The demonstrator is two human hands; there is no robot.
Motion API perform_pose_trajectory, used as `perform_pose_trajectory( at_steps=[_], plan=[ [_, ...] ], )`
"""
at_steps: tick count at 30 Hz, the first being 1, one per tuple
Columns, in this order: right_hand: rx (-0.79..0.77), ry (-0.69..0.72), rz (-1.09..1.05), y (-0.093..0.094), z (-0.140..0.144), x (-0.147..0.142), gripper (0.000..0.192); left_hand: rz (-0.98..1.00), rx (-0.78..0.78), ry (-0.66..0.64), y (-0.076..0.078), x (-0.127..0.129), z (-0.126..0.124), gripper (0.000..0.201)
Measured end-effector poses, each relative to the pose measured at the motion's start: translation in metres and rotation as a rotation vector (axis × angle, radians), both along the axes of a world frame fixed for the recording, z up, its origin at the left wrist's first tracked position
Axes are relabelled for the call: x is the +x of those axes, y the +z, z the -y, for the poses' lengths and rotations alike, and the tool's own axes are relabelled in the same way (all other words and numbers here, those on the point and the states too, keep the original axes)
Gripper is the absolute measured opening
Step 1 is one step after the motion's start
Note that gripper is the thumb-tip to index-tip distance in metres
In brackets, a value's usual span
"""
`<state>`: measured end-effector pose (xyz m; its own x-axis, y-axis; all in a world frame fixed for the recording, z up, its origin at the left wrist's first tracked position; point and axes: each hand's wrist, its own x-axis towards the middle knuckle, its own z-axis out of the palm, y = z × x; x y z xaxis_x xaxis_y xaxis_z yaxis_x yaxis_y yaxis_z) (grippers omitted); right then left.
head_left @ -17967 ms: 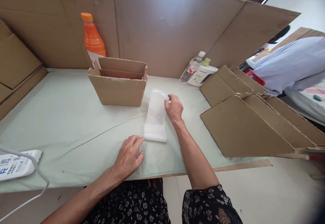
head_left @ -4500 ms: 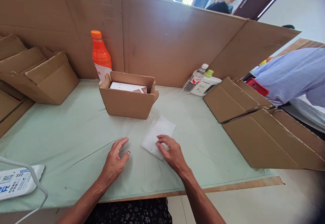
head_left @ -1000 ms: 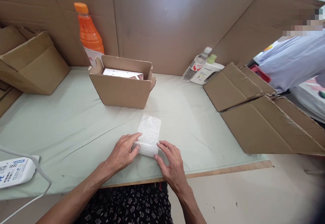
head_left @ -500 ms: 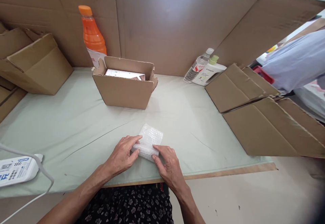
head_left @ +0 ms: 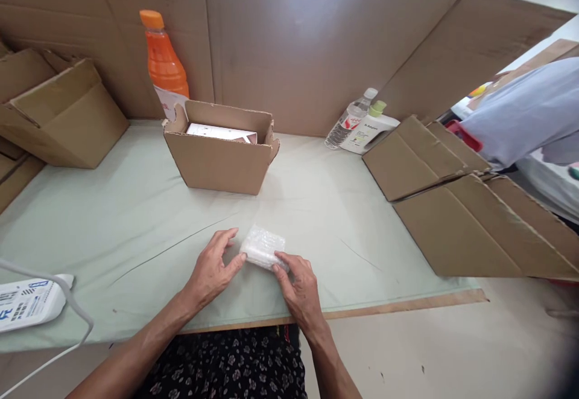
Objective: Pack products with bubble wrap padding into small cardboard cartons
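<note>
Held between both hands is one small folded pad of clear bubble wrap (head_left: 263, 247), which rests on the pale green cloth-covered table (head_left: 113, 218) near its front edge. The left hand (head_left: 211, 270) is placed at the pad's left end, thumb tip touching it and fingers half spread over the cloth. The right hand (head_left: 299, 284) is closed lightly on the pad's near right corner, fingertips pressed against the wrap. Neither hand is fully clenched.

One open brown cardboard box (head_left: 221, 156) is noted behind the pad, well apart from it, upright, with one flat white carton (head_left: 221, 133) lying inside. One orange plastic bottle with an orange cap (head_left: 163, 61) is seen standing just behind the box's left corner, against the tall cardboard backing wall (head_left: 316, 43). Two further containers are counted at the back right: one clear water bottle with a white cap (head_left: 351, 119), tilted, and one white bottle with a green cap (head_left: 370, 129), touching or just beside each other. Flattened brown cardboard sheets (head_left: 452, 206) are stacked at the right; the exact count cannot be told. One folded cardboard box (head_left: 63, 115) is recorded at the far left. One white printed packet (head_left: 27, 302) with a white cable (head_left: 67, 320) across it lies at the left front. A person's light blue sleeve (head_left: 520, 115) is visible at the right edge.
</note>
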<state>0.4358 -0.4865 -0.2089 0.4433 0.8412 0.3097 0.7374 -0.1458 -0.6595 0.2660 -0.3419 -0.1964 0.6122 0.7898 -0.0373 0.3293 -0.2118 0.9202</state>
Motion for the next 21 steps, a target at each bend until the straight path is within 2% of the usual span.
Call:
perform_pose_trajectory(
  at_steps=[2,5,7,9,12,14,17,21],
  plan=[
    [-0.029,-0.053,-0.131,0.000,0.000,0.001,0.026,0.039,-0.261,0.094,0.003,-0.004,0.005,0.060],
    [-0.077,-0.112,-0.318,0.002,0.000,0.000,0.030,0.186,-0.673,0.106,0.008,0.000,0.014,0.082],
    [-0.116,-0.092,-0.422,0.006,-0.001,-0.004,0.032,0.290,-0.833,0.107,0.011,0.006,0.020,0.095],
    [-0.155,-0.027,-0.523,0.010,0.000,-0.008,0.034,0.355,-0.923,0.148,0.013,0.012,0.024,0.102],
    [-0.186,0.050,-0.622,0.013,0.003,-0.012,0.035,0.409,-1.028,0.194,0.011,0.017,0.027,0.103],
    [-0.139,0.020,-0.568,0.013,0.004,-0.011,0.032,0.441,-1.035,0.208,0.009,0.018,0.027,0.099],
    [-0.039,-0.062,-0.472,0.010,0.004,-0.008,0.033,0.483,-0.961,0.208,0.007,0.018,0.029,0.091],
    [-0.099,0.053,-0.641,0.011,-0.002,-0.005,0.051,0.512,-0.851,0.128,0.007,0.017,0.027,0.081]
  ],
)
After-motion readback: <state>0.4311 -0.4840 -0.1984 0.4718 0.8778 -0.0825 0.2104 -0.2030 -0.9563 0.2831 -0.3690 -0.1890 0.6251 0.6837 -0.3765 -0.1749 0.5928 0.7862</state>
